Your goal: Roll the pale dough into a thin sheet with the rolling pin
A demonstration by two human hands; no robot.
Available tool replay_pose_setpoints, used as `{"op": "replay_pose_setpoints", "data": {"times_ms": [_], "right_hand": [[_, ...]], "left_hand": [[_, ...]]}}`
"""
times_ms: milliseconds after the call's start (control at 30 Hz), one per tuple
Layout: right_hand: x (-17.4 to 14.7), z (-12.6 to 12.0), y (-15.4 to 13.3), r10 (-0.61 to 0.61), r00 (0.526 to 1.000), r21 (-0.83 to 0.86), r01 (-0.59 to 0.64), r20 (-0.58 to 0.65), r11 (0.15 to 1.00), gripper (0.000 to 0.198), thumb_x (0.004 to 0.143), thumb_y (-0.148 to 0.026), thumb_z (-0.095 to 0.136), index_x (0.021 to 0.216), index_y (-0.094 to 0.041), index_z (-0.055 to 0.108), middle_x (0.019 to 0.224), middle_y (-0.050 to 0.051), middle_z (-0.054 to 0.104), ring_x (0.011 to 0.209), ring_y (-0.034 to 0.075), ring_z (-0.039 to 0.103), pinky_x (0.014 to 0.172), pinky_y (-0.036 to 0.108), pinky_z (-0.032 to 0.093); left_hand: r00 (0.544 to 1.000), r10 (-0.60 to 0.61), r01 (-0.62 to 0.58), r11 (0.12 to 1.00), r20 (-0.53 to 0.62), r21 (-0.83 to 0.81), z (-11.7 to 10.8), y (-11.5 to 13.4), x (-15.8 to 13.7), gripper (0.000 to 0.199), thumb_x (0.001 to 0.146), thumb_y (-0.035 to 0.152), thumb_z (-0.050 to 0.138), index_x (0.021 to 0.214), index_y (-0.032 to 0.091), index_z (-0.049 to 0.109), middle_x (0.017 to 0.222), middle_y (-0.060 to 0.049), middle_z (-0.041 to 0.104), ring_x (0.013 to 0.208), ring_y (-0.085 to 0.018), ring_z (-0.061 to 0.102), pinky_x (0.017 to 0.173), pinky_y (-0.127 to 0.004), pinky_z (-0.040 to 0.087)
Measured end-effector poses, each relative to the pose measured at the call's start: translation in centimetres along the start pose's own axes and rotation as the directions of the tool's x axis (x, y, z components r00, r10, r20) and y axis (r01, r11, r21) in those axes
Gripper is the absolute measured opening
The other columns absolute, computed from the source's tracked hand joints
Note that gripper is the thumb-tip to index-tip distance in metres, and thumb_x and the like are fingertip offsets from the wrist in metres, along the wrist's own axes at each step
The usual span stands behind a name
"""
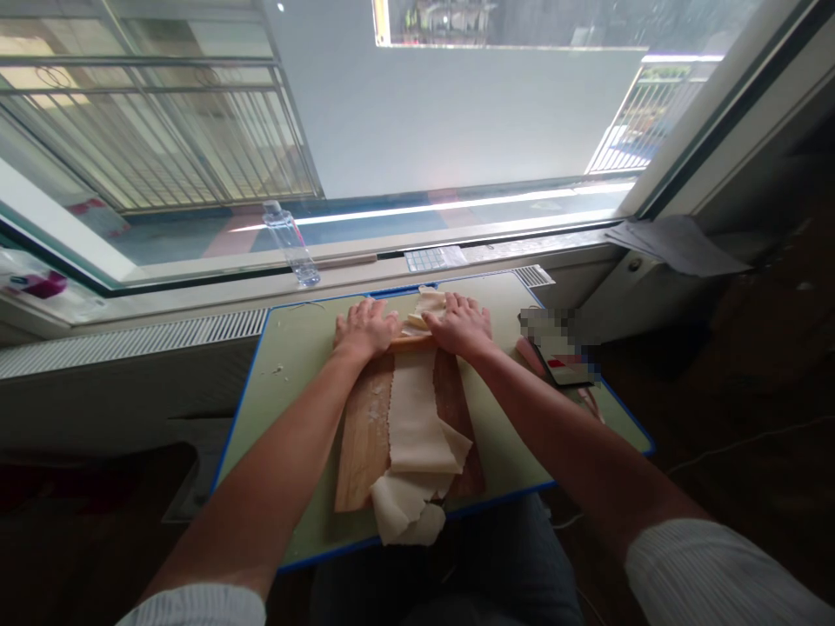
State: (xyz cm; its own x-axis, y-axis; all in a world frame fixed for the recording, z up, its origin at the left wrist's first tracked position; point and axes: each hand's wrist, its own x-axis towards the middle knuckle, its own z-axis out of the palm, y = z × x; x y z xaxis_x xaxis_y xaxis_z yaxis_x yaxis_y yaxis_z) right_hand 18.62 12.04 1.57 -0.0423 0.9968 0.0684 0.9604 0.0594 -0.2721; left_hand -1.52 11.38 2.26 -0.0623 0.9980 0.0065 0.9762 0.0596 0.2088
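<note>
A long strip of pale dough [414, 409] runs down a wooden board [365, 435]. Its near end is folded and hangs over the board's front edge, and its far end lies crumpled between my hands. Across the strip lies a thin wooden rolling pin [414, 343], its ends covered by my palms. My left hand [367, 327] presses down on the pin's left end, fingers stretched forward and apart. My right hand [462, 323] bears on the right end in the same way, its fingers spread beside the crumpled dough.
The board rests on a small green table [306, 348] with a blue rim. At its right lies a partly blurred dark-edged item [567, 361]. On the windowsill stand a clear plastic bottle [293, 248] and a flat patterned card [434, 258]. Papers [678, 246] lie further right.
</note>
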Motion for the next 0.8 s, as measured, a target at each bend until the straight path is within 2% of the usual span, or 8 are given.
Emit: {"op": "replay_pose_setpoints", "data": {"times_ms": [133, 233, 333, 500, 633, 800], "right_hand": [[-3.4, 0.0, 0.0, -0.023, 0.997, -0.031, 0.021, -0.074, 0.999, 0.076, 0.105, -0.058, 0.036, 0.168, -0.015, 0.039, 0.171, 0.016, 0.043, 0.152, 0.039, 0.039, 0.125, 0.06, 0.029], [-5.7, -0.1, 0.0, -0.053, 0.993, -0.065, 0.046, -0.105, 0.997, 0.072, 0.108, -0.052, 0.033, 0.165, -0.011, 0.042, 0.17, 0.019, 0.043, 0.155, 0.039, 0.036, 0.126, 0.063, 0.024], [-7.6, -0.3, 0.2, -0.086, 0.992, -0.083, 0.078, -0.095, 0.993, 0.07, 0.109, -0.052, 0.032, 0.163, -0.01, 0.047, 0.171, 0.019, 0.043, 0.156, 0.04, 0.034, 0.127, 0.066, 0.021], [-10.4, -0.8, 0.7, -0.125, 0.99, -0.101, 0.119, -0.062, 0.988, 0.07, 0.111, -0.053, 0.029, 0.157, -0.007, 0.054, 0.169, 0.022, 0.045, 0.157, 0.041, 0.034, 0.128, 0.067, 0.016], [-10.7, -0.9, 1.0, -0.21, 0.976, -0.128, 0.202, -0.05, 0.971, 0.067, 0.111, -0.05, 0.028, 0.158, -0.009, 0.054, 0.171, 0.02, 0.042, 0.16, 0.042, 0.029, 0.128, 0.07, 0.012], [-8.0, -0.6, 0.7, -0.238, 0.971, -0.116, 0.234, -0.022, 0.965, 0.066, 0.108, -0.045, 0.032, 0.167, -0.019, 0.043, 0.177, 0.01, 0.033, 0.163, 0.039, 0.024, 0.129, 0.069, 0.016]], "left_hand": [[1.0, -0.009, 0.008, 1.0, 0.03, 0.024, -0.1, 0.4, -3.2, 0.073, 0.105, 0.063, 0.027, 0.166, 0.027, 0.045, 0.176, -0.01, 0.037, 0.161, -0.034, 0.035, 0.131, -0.064, 0.025], [1.0, 0.011, -0.01, 0.998, -0.024, 0.07, 0.1, 0.7, -5.6, 0.07, 0.107, 0.059, 0.026, 0.164, 0.026, 0.048, 0.175, -0.01, 0.041, 0.16, -0.033, 0.037, 0.13, -0.065, 0.027], [0.996, 0.047, -0.04, 0.994, -0.074, 0.102, 0.3, 0.9, -7.9, 0.067, 0.109, 0.055, 0.024, 0.162, 0.024, 0.05, 0.173, -0.01, 0.044, 0.159, -0.032, 0.04, 0.129, -0.065, 0.029], [0.994, 0.065, -0.055, 0.992, -0.085, 0.117, 0.7, 0.9, -11.0, 0.067, 0.11, 0.052, 0.025, 0.165, 0.021, 0.047, 0.174, -0.009, 0.04, 0.162, -0.029, 0.035, 0.131, -0.061, 0.028], [0.991, 0.091, -0.077, 0.987, -0.094, 0.14, 0.9, 0.8, -11.8, 0.065, 0.109, 0.051, 0.026, 0.165, 0.023, 0.047, 0.174, -0.009, 0.042, 0.162, -0.029, 0.036, 0.131, -0.057, 0.031], [0.995, 0.096, -0.09, 0.984, -0.033, 0.151, 0.7, 0.5, -9.9, 0.067, 0.109, 0.05, 0.024, 0.166, 0.023, 0.045, 0.176, -0.009, 0.038, 0.163, -0.03, 0.033, 0.131, -0.059, 0.029]]}}
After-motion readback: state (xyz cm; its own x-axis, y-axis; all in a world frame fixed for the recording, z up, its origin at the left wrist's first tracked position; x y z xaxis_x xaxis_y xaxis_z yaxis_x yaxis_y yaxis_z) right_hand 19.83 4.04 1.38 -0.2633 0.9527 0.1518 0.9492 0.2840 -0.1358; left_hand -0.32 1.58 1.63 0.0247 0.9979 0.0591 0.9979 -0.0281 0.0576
